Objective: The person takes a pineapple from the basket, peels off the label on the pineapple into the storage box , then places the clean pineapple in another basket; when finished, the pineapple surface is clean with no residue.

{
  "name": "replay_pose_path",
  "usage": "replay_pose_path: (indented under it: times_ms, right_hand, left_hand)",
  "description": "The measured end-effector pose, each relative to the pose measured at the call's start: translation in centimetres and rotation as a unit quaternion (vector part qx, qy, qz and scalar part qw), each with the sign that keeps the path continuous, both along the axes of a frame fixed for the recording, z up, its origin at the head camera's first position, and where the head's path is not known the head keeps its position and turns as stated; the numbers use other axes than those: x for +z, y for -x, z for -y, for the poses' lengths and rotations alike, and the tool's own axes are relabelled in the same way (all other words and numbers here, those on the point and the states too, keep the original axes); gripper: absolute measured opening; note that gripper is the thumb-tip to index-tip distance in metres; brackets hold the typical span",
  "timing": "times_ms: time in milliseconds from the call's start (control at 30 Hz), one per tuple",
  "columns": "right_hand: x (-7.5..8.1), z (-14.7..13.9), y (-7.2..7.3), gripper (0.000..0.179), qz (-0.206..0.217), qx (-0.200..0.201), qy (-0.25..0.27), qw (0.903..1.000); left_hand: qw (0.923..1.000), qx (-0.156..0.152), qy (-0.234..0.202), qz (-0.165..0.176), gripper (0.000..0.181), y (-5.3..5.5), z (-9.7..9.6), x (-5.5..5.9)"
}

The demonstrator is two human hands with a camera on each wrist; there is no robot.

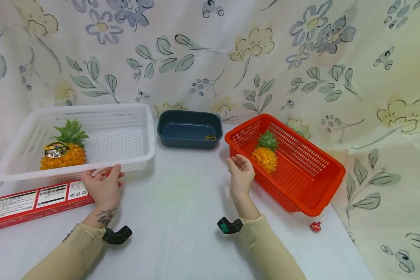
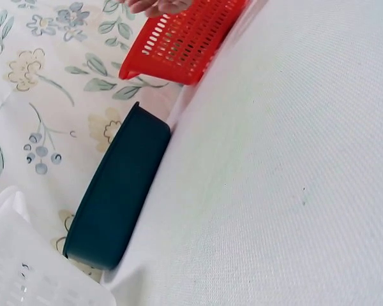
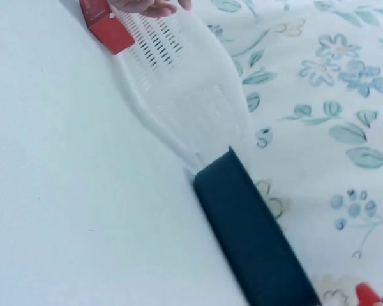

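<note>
Lettering on the long red cardboard box [image 1: 15, 204], at ten o'clock from the person, is too small to read, as is the black label on the orange pineapple [image 1: 77, 153] inside the white perforated plastic basket [image 1: 122, 165]. The left hand [image 1: 103, 186] bends its fingers at that basket's near rim; the right hand [image 1: 240, 177] curls loosely beside the red perforated plastic basket [image 1: 301, 200], at one o'clock. Whether either grips, I cannot tell; wrist views crop both.
</note>
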State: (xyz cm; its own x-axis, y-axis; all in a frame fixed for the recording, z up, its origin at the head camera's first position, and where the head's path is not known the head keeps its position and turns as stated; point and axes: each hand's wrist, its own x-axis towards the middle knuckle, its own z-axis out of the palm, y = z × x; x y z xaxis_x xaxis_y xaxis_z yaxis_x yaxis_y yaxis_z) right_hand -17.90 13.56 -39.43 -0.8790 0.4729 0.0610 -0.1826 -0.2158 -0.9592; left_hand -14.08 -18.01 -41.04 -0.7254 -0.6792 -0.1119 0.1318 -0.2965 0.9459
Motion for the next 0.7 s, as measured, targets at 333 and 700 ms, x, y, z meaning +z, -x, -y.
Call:
replay_pose_path:
  times_ms: [333, 700]
  right_hand:
    - [-2.6, -0.3, 0.9, 0.02, 0.051, -0.085, 0.038, 0.9944]
    - [-3.7, -1.2, 1.9, 0.012, 0.004, -0.158, 0.083, 0.9839]
  left_hand:
    - [0.9999, -0.004, -0.001, 0.015, 0.058, 0.0, 0.1, 0.0]
    - [0.9999, -0.007, -0.007, 0.009, 0.059, 0.1, 0.3, -0.2]
